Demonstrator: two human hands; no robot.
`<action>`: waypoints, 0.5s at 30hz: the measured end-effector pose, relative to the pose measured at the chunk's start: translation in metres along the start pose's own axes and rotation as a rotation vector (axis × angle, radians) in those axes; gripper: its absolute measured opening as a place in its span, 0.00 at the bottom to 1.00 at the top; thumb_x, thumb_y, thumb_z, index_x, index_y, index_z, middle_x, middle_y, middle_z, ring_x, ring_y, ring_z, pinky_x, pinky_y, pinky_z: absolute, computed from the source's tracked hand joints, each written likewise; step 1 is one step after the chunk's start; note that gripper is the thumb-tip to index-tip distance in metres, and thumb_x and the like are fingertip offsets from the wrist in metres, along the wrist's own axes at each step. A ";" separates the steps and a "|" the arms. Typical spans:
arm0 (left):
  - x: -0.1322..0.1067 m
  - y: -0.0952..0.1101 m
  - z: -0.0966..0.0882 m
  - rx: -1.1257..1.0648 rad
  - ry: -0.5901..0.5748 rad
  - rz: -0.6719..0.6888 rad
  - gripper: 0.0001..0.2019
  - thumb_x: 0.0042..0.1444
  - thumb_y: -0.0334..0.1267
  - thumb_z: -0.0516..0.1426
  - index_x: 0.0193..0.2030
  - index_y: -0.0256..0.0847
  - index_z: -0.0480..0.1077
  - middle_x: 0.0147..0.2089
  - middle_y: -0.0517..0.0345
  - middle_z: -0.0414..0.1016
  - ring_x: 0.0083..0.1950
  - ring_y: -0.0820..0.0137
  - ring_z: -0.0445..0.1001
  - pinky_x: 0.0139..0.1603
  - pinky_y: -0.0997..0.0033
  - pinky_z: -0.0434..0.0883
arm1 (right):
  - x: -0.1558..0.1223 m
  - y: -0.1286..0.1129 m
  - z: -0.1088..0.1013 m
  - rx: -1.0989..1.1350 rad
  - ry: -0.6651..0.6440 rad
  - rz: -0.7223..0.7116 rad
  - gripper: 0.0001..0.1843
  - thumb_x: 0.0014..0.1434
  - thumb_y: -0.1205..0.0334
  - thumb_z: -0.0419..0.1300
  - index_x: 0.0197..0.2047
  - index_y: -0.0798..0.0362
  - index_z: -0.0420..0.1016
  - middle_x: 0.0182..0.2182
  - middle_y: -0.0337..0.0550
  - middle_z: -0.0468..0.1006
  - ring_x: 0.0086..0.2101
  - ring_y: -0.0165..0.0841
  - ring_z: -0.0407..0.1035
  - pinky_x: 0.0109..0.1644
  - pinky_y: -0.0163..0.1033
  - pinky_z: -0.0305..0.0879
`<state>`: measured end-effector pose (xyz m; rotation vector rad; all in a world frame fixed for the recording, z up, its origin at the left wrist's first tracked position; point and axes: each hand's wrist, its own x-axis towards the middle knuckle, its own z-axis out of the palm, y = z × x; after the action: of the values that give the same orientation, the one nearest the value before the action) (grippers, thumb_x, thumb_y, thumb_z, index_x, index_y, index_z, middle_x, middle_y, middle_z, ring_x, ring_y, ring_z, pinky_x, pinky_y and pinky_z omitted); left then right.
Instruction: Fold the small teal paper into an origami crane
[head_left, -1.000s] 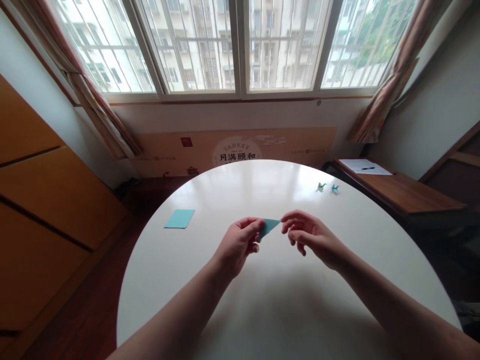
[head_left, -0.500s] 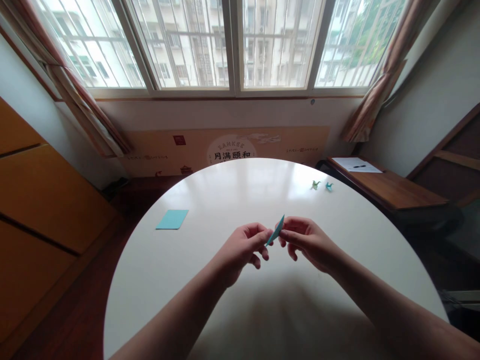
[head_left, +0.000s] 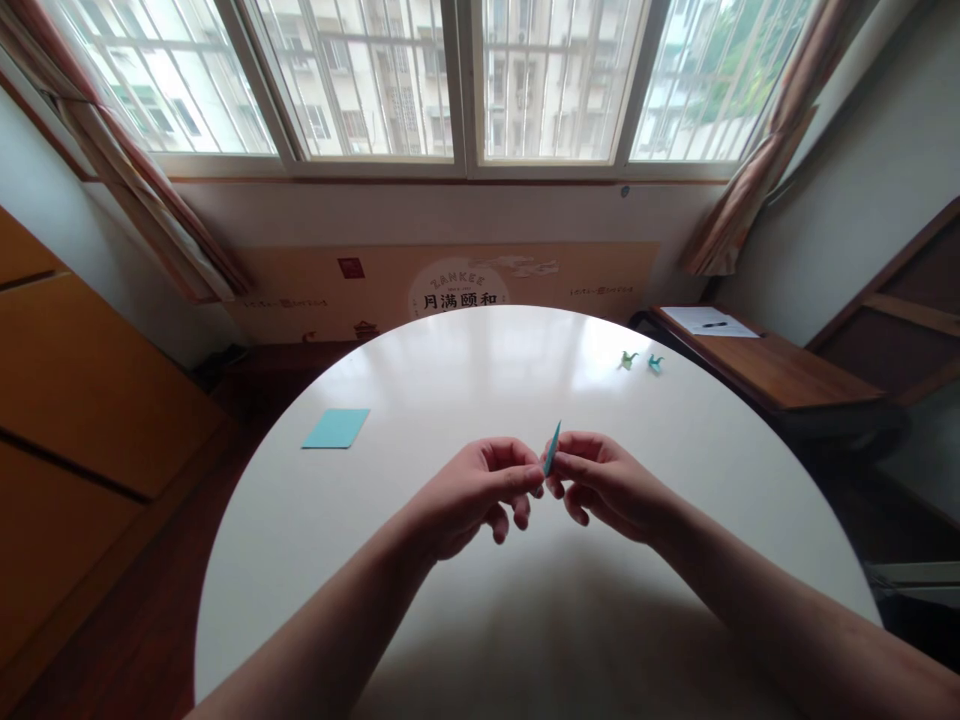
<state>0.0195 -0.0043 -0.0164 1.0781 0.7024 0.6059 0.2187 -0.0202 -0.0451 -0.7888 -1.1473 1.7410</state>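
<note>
From where I stand, the work looks like lining up or pressing a fold in the small blue paper (head_left: 553,449), held up in the air over the white tabletop (head_left: 420,392), between the two hands. It stands nearly edge-on, a thin sliver with its point upward and leaning slightly right, so I can't tell how the layers lie inside. To do this well, I'd say, the edges should meet exactly before any hard pressure goes on; one hand ought to steady the piece while the other runs a thumb along the crease, from the middle out to the tip. A light touch seems wise, since so small a piece could skew or crumple at its point. Pressing it down on the tabletop might give a sharper line.

As for the grip, both are narrow. The left hand (head_left: 484,497) pinches the paper's lower end between thumb and forefinger, its other fingers curled loosely below. The right hand (head_left: 609,487) has its thumb against the near side, the forefinger apparently behind, partly hidden; its lower fingers hang bent and free. The fingertips of the two hands come very close together at the paper.
</note>
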 end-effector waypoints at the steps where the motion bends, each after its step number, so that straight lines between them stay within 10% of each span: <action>1: 0.000 0.000 0.000 0.001 0.002 -0.002 0.17 0.46 0.46 0.72 0.31 0.37 0.72 0.28 0.61 0.73 0.20 0.79 0.68 0.13 0.85 0.62 | 0.000 0.001 0.000 0.012 -0.001 0.008 0.15 0.56 0.52 0.72 0.32 0.55 0.78 0.24 0.37 0.72 0.22 0.25 0.64 0.20 0.28 0.61; 15: 0.001 0.001 0.003 0.131 0.090 0.147 0.14 0.50 0.43 0.69 0.34 0.38 0.73 0.30 0.60 0.75 0.26 0.75 0.71 0.16 0.83 0.65 | 0.003 0.004 -0.002 0.035 0.074 -0.030 0.14 0.53 0.52 0.74 0.34 0.54 0.81 0.23 0.38 0.73 0.24 0.27 0.65 0.21 0.29 0.62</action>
<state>0.0221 -0.0049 -0.0143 1.2376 0.7529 0.7464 0.2177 -0.0177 -0.0495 -0.8038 -1.0711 1.6897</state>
